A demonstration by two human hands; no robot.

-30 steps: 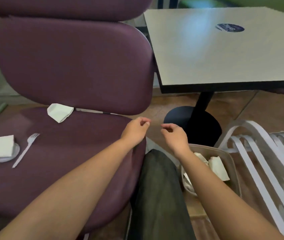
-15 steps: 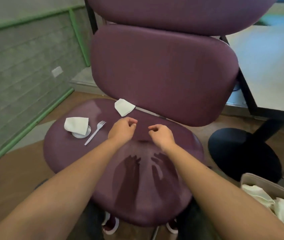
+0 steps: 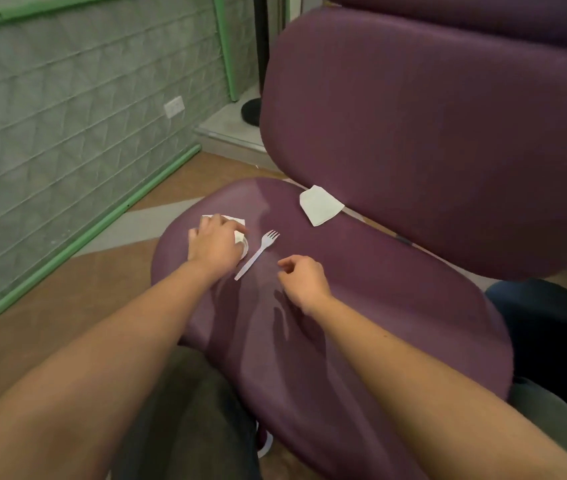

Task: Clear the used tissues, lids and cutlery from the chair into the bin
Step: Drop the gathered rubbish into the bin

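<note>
The purple chair seat point(image 3: 396, 323) carries the litter. My left hand point(image 3: 212, 244) lies on a white tissue point(image 3: 237, 221) at the seat's left edge, fingers curled over it. The tissue sits on a small white lid point(image 3: 245, 250), of which only a rim shows. A white plastic fork point(image 3: 257, 254) lies just right of that hand, tines pointing away. My right hand point(image 3: 304, 282) hovers above the seat near the fork's handle, loosely curled and holding nothing. A second folded tissue point(image 3: 320, 205) rests at the back of the seat under the backrest. The bin is out of view.
The chair's purple backrest point(image 3: 431, 133) rises behind the seat. A quilted grey-green wall panel point(image 3: 67, 133) with a green rail runs along the left, above a wooden floor point(image 3: 50, 323). A dark base point(image 3: 552, 334) sits on the right. My knee is below.
My view swung left, away from the table and bin, onto the chair. My left hand reached forward and left onto the tissue and lid; my right hand moved up beside the fork.
</note>
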